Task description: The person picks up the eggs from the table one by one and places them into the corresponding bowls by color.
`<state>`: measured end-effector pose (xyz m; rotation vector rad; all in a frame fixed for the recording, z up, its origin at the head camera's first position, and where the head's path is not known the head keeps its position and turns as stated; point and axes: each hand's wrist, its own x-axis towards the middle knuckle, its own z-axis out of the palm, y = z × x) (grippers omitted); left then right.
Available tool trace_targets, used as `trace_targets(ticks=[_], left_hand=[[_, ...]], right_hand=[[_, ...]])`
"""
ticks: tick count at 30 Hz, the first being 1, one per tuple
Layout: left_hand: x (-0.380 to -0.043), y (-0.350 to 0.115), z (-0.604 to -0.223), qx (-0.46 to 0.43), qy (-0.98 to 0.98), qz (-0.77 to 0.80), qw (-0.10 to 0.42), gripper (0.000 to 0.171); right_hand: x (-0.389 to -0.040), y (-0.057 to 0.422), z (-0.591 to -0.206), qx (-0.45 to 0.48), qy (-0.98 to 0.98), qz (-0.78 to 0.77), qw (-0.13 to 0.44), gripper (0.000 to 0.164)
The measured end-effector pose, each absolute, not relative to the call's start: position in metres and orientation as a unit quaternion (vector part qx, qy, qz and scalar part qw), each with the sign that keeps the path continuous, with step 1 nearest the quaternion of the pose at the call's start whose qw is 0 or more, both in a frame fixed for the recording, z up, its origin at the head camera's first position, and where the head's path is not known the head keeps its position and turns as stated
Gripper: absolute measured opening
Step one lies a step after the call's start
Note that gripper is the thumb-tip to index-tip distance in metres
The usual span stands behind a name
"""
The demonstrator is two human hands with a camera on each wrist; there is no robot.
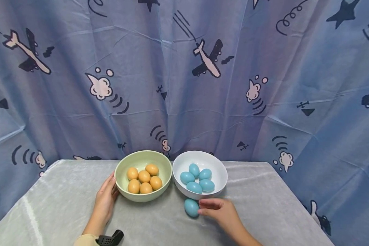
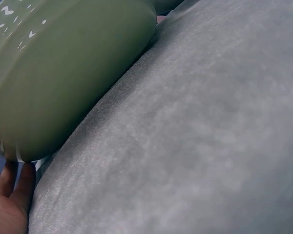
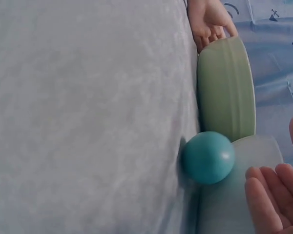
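Note:
My left hand [image 1: 104,198] rests against the left side of a light green bowl [image 1: 141,197], fingers fairly straight along its wall. Several orange eggs [image 1: 144,176] lie inside that bowl. To its right stands a white bowl [image 1: 219,171] with several blue eggs [image 1: 194,187] in it. Another blue egg [image 1: 191,207] lies on the table just in front of the white bowl. Beside this egg is my right hand [image 1: 219,209], thumb and fingers apart, fingertips close to its right side. In the right wrist view the fingers [image 3: 261,204] hold nothing.
A pale grey cloth [image 1: 147,225] covers the table, and both bowls stand near its back edge, side by side. Behind hangs a blue curtain [image 1: 178,82] printed with planes. A black device [image 1: 110,238] sits at my left wrist.

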<state>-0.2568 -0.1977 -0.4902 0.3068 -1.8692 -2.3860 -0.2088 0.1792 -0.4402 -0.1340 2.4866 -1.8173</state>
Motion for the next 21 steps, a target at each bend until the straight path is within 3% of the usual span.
trace_targets(ticks=[21], left_hand=[[-0.257, -0.197, -0.49, 0.106, -0.612, -0.782, 0.047, 0.067]], right_hand=[[-0.216, 0.18, -0.468, -0.042, 0.833, -0.549, 0.051, 0.044]])
